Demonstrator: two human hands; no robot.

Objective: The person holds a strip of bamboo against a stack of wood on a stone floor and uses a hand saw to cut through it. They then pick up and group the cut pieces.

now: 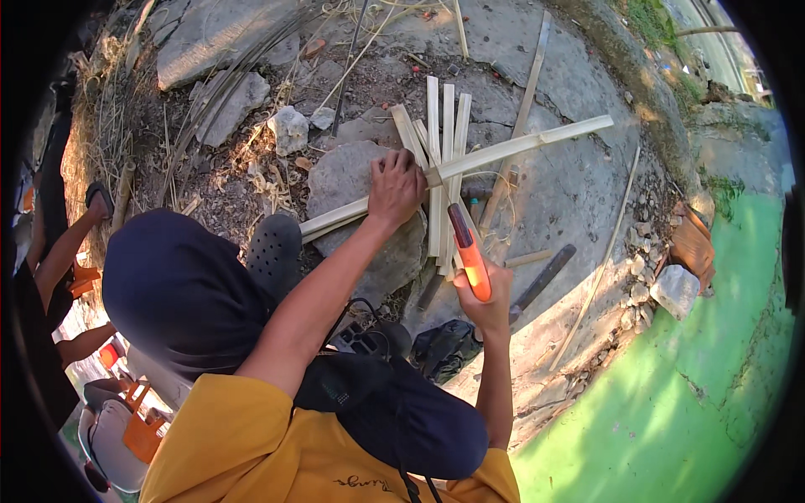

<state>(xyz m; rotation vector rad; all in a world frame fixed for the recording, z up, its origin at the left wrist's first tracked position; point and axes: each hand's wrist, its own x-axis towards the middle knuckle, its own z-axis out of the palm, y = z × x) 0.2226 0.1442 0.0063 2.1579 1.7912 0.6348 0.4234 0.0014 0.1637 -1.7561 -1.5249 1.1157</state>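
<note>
My left hand (397, 186) is closed over a long pale wooden slat (532, 149), pressing it down near its middle. This slat slants from lower left to upper right across several shorter pale slats (444, 220) that lie roughly lengthwise beneath it. My right hand (488, 300) grips an orange-handled tool (472, 267). Its dark narrow end points up toward the slats, just below the crossing; the tool's exact kind cannot be made out. A flat grey stone (342, 178) lies under the left end of the long slat.
A dark rod-like tool (545, 278) lies right of my right hand. Farther out are a long weathered slat (530, 92), a thin stick (597, 267), rubble, and a pale block (675, 291) beside green-painted ground (671, 402). Another person's arm (71, 243) shows at far left.
</note>
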